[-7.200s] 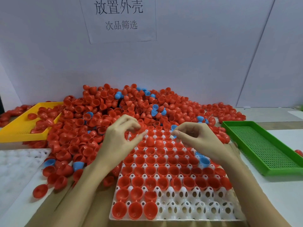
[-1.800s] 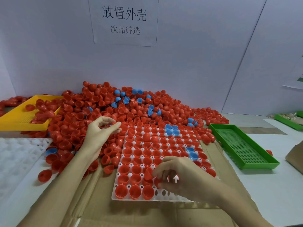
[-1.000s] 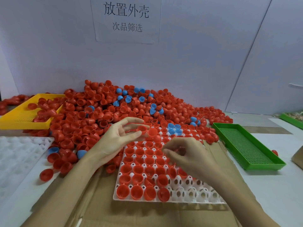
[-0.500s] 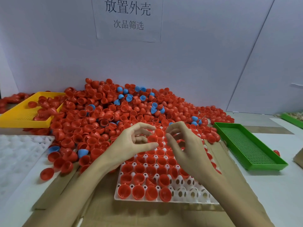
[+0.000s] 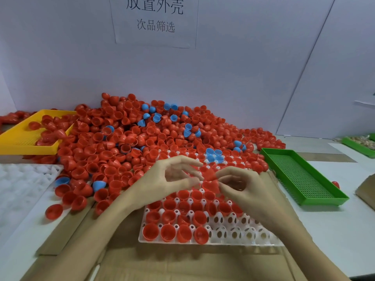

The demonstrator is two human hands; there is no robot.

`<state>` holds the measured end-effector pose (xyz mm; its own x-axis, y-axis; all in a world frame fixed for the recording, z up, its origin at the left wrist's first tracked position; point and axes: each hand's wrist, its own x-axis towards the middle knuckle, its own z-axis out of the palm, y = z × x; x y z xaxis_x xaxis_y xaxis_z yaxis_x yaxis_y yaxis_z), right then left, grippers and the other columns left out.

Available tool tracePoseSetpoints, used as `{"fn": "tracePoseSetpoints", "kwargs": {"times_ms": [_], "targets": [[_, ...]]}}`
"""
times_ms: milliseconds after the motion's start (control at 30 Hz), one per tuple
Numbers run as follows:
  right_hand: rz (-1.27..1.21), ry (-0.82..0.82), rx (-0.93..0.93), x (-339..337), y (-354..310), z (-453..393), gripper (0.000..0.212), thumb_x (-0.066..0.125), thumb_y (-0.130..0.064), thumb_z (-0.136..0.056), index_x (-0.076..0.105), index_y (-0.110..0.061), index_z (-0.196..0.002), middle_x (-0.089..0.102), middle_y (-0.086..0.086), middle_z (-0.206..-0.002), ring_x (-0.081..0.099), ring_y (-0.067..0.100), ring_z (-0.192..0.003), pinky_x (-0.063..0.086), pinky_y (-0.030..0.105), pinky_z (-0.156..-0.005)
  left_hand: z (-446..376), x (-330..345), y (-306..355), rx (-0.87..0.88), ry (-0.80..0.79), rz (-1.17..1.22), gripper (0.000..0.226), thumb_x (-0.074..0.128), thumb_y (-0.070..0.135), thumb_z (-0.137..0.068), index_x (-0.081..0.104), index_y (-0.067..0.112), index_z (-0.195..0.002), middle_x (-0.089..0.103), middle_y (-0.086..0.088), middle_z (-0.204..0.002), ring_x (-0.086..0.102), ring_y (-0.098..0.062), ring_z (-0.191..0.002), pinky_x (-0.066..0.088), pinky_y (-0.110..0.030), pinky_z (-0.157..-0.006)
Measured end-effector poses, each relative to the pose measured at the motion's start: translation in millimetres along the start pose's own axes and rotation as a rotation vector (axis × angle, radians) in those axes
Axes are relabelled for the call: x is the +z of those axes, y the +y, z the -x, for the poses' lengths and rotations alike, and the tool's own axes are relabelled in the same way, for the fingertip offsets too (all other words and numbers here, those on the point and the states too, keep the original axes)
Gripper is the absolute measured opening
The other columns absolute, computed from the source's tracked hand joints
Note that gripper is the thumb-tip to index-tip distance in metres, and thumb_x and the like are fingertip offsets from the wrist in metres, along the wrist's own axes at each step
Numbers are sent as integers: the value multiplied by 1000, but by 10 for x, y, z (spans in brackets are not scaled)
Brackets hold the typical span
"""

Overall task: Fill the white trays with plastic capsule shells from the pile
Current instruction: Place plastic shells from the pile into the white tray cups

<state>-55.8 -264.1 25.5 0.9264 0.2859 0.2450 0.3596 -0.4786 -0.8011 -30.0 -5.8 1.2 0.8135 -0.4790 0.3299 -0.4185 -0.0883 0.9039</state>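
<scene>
A big pile of red capsule shells [image 5: 129, 138], with a few blue ones mixed in, lies against the back wall. In front of it sits the white tray [image 5: 235, 234]; red shells fill most of its cups, several blue ones sit at its far end, and the near-right cups are bare. Over the tray's middle, my left hand [image 5: 172, 179] and my right hand [image 5: 241, 187] meet. Both pinch a red shell [image 5: 210, 175] between their fingertips. The left fingers are blurred.
A second white tray [image 5: 20, 183] lies at the left. A yellow tray [image 5: 12, 142] holding red shells sits back left, and a green mesh tray [image 5: 300, 179] stands at the right. Loose shells are scattered left of the filled tray, and cardboard [image 5: 162, 264] lies under it.
Over the last second both hands came together above the tray's middle. The red shell held in my left fingers now sits between both hands' fingertips, a little further right.
</scene>
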Motion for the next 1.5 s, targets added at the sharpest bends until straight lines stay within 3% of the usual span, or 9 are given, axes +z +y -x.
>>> {"fn": "tracePoseSetpoints", "kwargs": {"times_ms": [133, 267, 600, 800, 900, 1000, 1133, 1267, 1500], "targets": [[61, -135, 21, -169, 22, 221, 13, 78, -8, -94, 79, -19, -102, 78, 3, -87, 73, 14, -74, 56, 21, -68, -25, -108, -2, -24, 226, -70, 18, 71, 33, -97, 76, 23, -111, 78, -3, -96, 76, -24, -82, 62, -32, -82], [285, -265, 4, -124, 65, 400, 13, 76, -23, -97, 78, -35, -100, 75, -17, -88, 71, 10, -82, 53, 18, -69, -45, -232, -126, -70, 459, -170, 11, 68, 26, -100, 77, 21, -98, 77, 0, -85, 73, -19, -75, 62, -33, -73], [438, -300, -67, -11, 93, 381, 19, 80, -34, -91, 68, -48, -91, 65, -15, -87, 65, 7, -85, 51, 16, -70, -9, -498, -353, -110, 763, -578, 6, 69, 18, -99, 74, 17, -96, 72, 9, -94, 66, -9, -92, 51, -21, -83], [451, -397, -61, -46, 22, 300, 14, 83, -41, -89, 73, -41, -98, 65, -18, -87, 63, 2, -87, 53, 18, -74, 88, -711, -506, -252, 659, -1087, 28, 70, 20, -97, 70, 9, -122, 66, -10, -124, 54, -34, -118, 45, -47, -100], [442, -463, -36, -93, -17, 232, 17, 84, -40, -89, 78, -34, -105, 69, -18, -85, 64, -1, -82, 50, 14, -70, 124, -791, -592, -397, 485, -1127, 41, 60, 28, -103, 60, 16, -142, 55, -3, -149, 45, -29, -137, 37, -49, -112], [394, -497, -42, -135, -38, 133, 9, 81, -39, -92, 79, -34, -99, 71, -21, -81, 65, -1, -71, 48, 11, -62, 139, -835, -639, -413, 455, -1130, 35, 60, 24, -103, 62, 16, -137, 58, 0, -145, 47, -26, -135, 36, -46, -112], [348, -457, -63, -288, -15, -184, 18, 67, -46, -99, 74, -33, -90, 72, -18, -75, 57, 2, -53, 43, 15, -50, 130, -836, -604, -379, 544, -1136, 24, 74, 21, -94, 67, 13, -115, 68, -2, -118, 58, -29, -112, 44, -46, -100], [118, -268, -47, -463, 196, -661, 29, 61, -38, -106, 81, -19, -96, 68, -4, -67, 58, 6, -57, 47, 16, -58, 152, -826, -519, -315, 594, -1166, 23, 85, 25, -85, 64, 15, -87, 65, 2, -90, 60, -28, -93, 49, -46, -86], [-434, 98, 105, -429, 838, -932, 32, 60, -40, -104, 82, -18, -103, 54, 0, -72, 47, 11, -64, 41, 21, -59, 150, -790, -459, -237, 628, -1218, 25, 78, 35, -91, 67, 14, -88, 64, 2, -86, 61, -25, -87, 53, -44, -79]]}}
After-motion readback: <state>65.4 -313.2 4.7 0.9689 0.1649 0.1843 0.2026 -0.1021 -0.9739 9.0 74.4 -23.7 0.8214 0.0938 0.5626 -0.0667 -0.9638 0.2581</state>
